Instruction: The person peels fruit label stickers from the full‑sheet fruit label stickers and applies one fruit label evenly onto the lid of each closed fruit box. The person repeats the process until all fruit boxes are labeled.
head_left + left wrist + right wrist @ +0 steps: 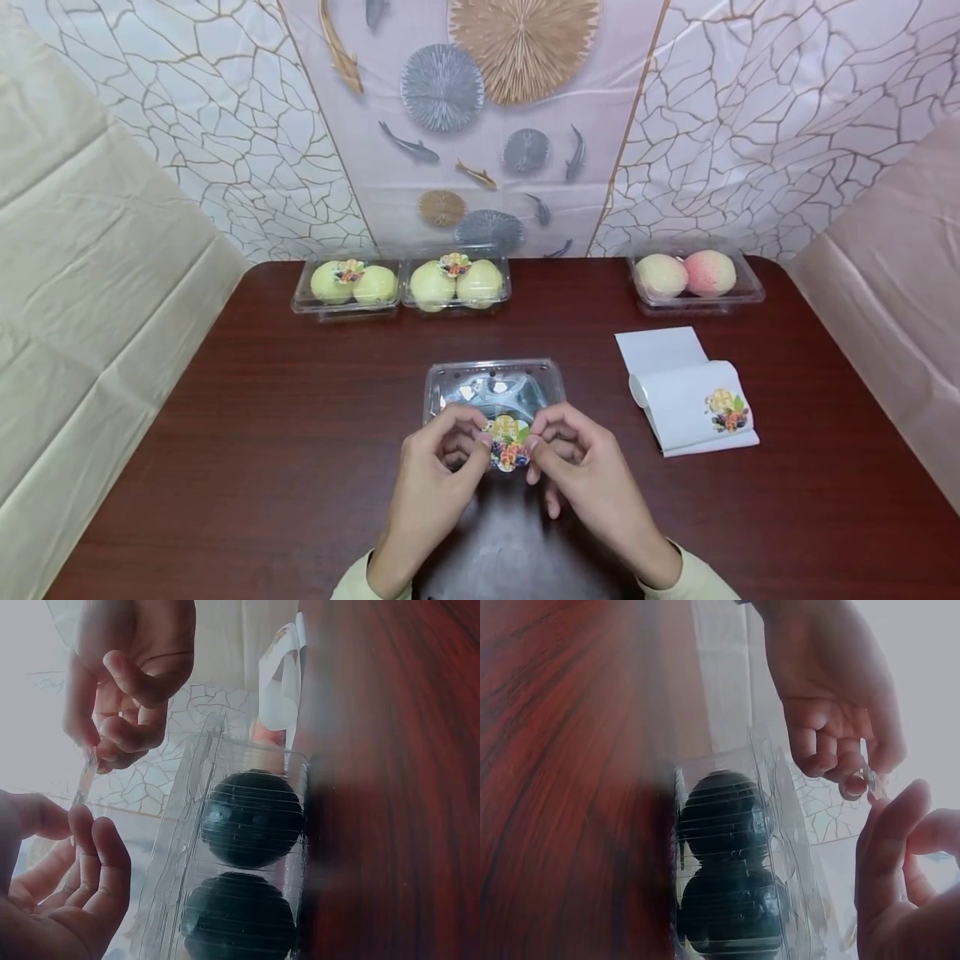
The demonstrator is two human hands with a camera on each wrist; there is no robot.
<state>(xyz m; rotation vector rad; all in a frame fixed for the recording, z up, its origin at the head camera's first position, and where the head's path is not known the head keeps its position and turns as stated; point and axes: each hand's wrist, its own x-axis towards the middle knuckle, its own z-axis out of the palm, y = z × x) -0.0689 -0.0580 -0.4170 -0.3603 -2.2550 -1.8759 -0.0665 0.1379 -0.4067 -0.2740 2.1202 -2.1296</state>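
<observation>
My left hand and right hand pinch opposite edges of a fruit-printed sticker between thumb and forefinger. The sticker is held up over the near part of a clear plastic box. In the left wrist view the sticker shows nearly edge-on between both hands' fingertips. Two dark round fruits sit side by side inside the closed box; the right wrist view shows the same dark fruits through its ribbed wall. The head view mostly hides them behind glare and the hands.
Two clear boxes of pale yellow-green fruit with stickers on their lids stand at the back left. At the back right is a box with a pale and a pinkish peach. A white sticker sheet with one fruit sticker lies on the right.
</observation>
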